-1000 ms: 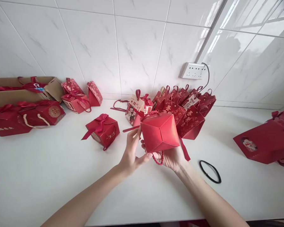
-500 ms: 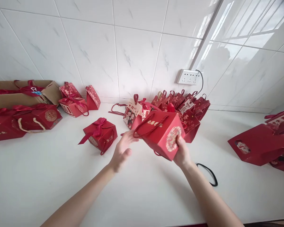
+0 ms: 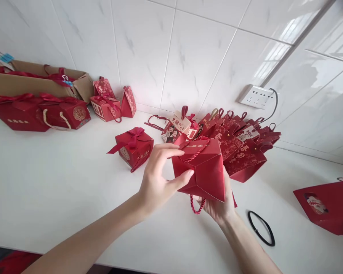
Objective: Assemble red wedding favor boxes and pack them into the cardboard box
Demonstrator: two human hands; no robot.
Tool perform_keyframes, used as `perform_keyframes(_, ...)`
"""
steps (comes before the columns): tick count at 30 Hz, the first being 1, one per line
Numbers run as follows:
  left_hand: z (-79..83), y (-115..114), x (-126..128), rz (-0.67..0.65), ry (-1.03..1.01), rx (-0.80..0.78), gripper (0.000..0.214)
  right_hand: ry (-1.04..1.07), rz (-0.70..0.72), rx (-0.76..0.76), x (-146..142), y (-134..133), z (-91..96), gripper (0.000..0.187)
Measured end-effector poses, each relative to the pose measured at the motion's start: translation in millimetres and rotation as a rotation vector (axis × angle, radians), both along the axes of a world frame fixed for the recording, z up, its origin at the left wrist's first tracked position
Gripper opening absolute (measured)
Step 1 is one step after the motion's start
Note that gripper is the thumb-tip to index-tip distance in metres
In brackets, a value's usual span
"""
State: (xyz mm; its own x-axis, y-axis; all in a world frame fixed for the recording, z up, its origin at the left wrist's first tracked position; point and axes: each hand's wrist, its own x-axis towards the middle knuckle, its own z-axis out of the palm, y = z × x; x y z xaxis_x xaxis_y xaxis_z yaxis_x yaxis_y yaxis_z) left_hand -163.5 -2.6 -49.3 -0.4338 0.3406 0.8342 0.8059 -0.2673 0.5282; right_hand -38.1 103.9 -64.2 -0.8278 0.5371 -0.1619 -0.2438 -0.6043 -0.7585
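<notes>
A red gift box (image 3: 208, 173) with twisted red cord handles is tipped so that its folded bottom faces me. My right hand (image 3: 218, 203) supports it from below and behind, with most of the fingers hidden by the box. My left hand (image 3: 157, 177) has its thumb against the folded bottom and its fingers at the upper left edge, near a cord handle. Just left of that hand, a red gift box with a ribbon bow (image 3: 135, 146) stands on the white table (image 3: 103, 205).
Behind my hands, several small red gift boxes (image 3: 247, 161) crowd together by the tiled wall. At the left are a cardboard box (image 3: 25, 82) and bow-topped red boxes (image 3: 65, 114). A black loop (image 3: 261, 228) and a large red box (image 3: 328, 207) lie right, below a wall socket (image 3: 257, 97).
The held gift box has turned, bringing its bottom toward me. My left hand has moved from beside it onto its bottom and edge. The view has swung left.
</notes>
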Motion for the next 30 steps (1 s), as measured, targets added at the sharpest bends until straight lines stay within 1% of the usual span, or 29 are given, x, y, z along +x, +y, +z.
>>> perform_keyframes(2,1.3,-1,-2,0.089,0.116,0.024,0.031,0.018,-0.038,0.019,0,-1,0.5,0.045)
perform_keyframes(6,1.1,-4,-7,0.239,0.452,0.049,0.021,-0.01,-0.062,0.075,0,-3,3.8,0.044)
perform_keyframes(8,1.1,-5,-9,0.29,0.531,0.025,0.017,-0.024,-0.072,0.129,0,-3,5.3,0.044)
perform_keyframes(12,0.7,-5,-9,0.324,0.519,-0.012,0.012,-0.037,-0.113,0.21,-1,-3,3.7,0.053)
perform_keyframes(16,-2.1,-3,-10,0.339,0.507,-0.017,0.012,-0.065,-0.156,0.233,0,3,-5.2,0.056)
perform_keyframes(22,-8.1,0,-12,0.344,0.482,-0.039,0.012,-0.1,-0.136,0.266,4,12,-16.3,0.063)
perform_keyframes(27,-7.7,1,-11,0.361,0.465,-0.041,0.012,-0.087,-0.081,0.279,2,8,-13.0,0.063)
perform_keyframes(30,-6.8,2,-10,0.362,0.454,-0.043,0.013,-0.101,-0.084,0.235,-1,3,-8.6,0.06)
